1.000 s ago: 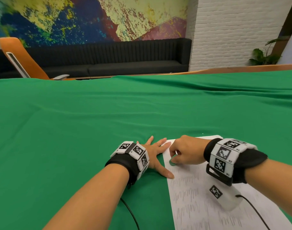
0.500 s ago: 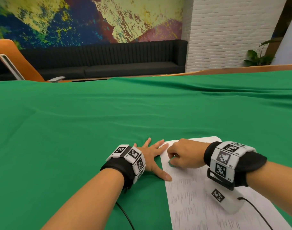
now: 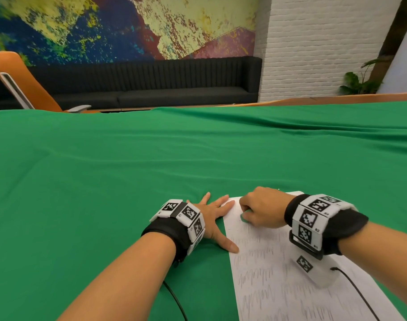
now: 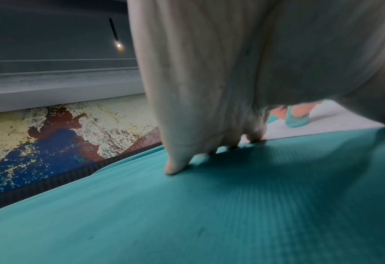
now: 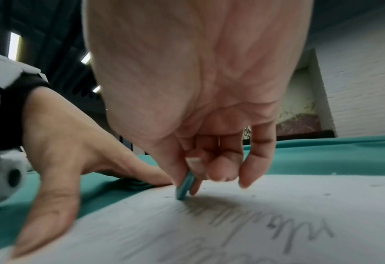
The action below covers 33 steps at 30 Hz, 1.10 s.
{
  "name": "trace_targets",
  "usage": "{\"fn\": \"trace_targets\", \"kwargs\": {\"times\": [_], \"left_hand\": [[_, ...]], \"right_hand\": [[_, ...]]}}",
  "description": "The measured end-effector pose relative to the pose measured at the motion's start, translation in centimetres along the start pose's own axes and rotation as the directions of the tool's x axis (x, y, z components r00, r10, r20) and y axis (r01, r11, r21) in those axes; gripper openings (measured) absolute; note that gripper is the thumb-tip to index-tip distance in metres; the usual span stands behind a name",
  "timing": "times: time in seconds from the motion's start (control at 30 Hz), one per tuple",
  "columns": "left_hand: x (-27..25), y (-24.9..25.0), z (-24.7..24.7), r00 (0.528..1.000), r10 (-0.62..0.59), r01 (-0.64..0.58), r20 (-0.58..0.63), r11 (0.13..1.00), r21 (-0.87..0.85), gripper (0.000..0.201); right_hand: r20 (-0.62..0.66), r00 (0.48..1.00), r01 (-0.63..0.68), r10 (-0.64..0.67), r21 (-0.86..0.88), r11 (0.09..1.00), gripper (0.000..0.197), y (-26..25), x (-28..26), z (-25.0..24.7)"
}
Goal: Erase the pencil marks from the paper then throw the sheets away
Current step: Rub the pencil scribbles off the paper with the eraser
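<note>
A white sheet of paper (image 3: 274,274) with rows of grey pencil scribbles lies on the green cloth at the lower right. My left hand (image 3: 215,218) lies flat with spread fingers, thumb and fingertips pressing the sheet's left edge. My right hand (image 3: 259,210) pinches a small green eraser (image 3: 244,217) against the paper near its top left corner. In the right wrist view the eraser (image 5: 184,185) stands on edge between thumb and fingers, touching the paper (image 5: 254,223) beside the pencil marks. In the left wrist view the eraser (image 4: 296,118) shows beyond my left fingers (image 4: 178,160).
The green cloth (image 3: 151,170) covers the whole table, with folds toward the far right. An orange chair (image 3: 17,82) stands behind the far left edge. A black sofa (image 3: 151,84) lines the back wall, and a plant (image 3: 360,82) stands at the right.
The right hand with the eraser has shifted slightly along the top of the paper. The left hand stays pressed on the sheet's edge.
</note>
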State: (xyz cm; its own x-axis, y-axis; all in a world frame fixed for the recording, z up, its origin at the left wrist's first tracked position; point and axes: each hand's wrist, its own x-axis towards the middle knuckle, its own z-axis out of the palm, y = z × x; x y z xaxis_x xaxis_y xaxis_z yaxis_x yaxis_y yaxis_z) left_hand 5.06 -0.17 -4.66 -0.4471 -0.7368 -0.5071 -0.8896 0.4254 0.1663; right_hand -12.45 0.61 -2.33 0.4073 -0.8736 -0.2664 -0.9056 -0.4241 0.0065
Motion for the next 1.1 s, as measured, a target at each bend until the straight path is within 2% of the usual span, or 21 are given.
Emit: {"fn": "trace_targets", "kwargs": {"times": [0.1,0.27,0.4,0.53,0.67,0.77,0.83,0.9,0.97,1.1], "left_hand": [[-0.01,0.02,0.00,1.000,-0.001,0.001,-0.002,1.000,-0.004,0.115],[-0.09,0.10,-0.03,1.000,-0.005,0.005,0.013,1.000,0.008,0.115],[-0.06,-0.07,0.23,1.000,0.002,-0.002,-0.003,1.000,0.001,0.115],[-0.09,0.06,0.17,1.000,-0.004,0.004,0.002,1.000,0.004,0.115],[0.01,-0.10,0.25,1.000,-0.001,0.001,-0.002,1.000,0.001,0.115],[0.05,-0.16,0.38,1.000,0.002,-0.002,0.000,1.000,0.003,0.115],[0.01,-0.14,0.41,1.000,0.001,-0.001,-0.002,1.000,0.003,0.115],[-0.04,-0.15,0.37,1.000,-0.001,0.001,0.001,1.000,0.000,0.115],[-0.10,-0.08,0.32,1.000,-0.002,0.002,0.007,1.000,0.002,0.115],[-0.19,-0.02,0.28,1.000,-0.002,0.002,0.006,1.000,0.008,0.115]], "right_hand": [[0.078,0.994,0.068,-0.075,0.081,0.994,0.029,-0.06,-0.32,0.14],[0.003,1.000,0.006,-0.006,0.004,1.000,0.027,0.08,-0.02,-0.01],[0.087,0.995,0.042,-0.047,0.051,0.998,0.028,-0.09,-0.61,0.17],[0.041,0.998,-0.038,0.039,-0.040,0.998,0.022,0.27,-0.57,-0.03],[0.134,0.989,0.058,-0.062,0.035,0.998,0.024,-0.14,-0.91,0.12],[0.064,0.998,-0.025,0.026,-0.029,0.999,0.023,0.30,-0.60,-0.20],[0.018,1.000,-0.020,0.021,-0.045,0.999,0.023,0.37,-0.42,0.01],[0.067,0.997,0.039,-0.040,0.014,0.999,0.025,0.23,-0.45,0.19],[0.116,0.992,0.043,-0.049,0.055,0.998,0.025,0.28,-0.64,0.01],[0.023,0.999,-0.021,0.022,-0.028,0.999,0.022,0.60,-0.53,-0.11]]}}
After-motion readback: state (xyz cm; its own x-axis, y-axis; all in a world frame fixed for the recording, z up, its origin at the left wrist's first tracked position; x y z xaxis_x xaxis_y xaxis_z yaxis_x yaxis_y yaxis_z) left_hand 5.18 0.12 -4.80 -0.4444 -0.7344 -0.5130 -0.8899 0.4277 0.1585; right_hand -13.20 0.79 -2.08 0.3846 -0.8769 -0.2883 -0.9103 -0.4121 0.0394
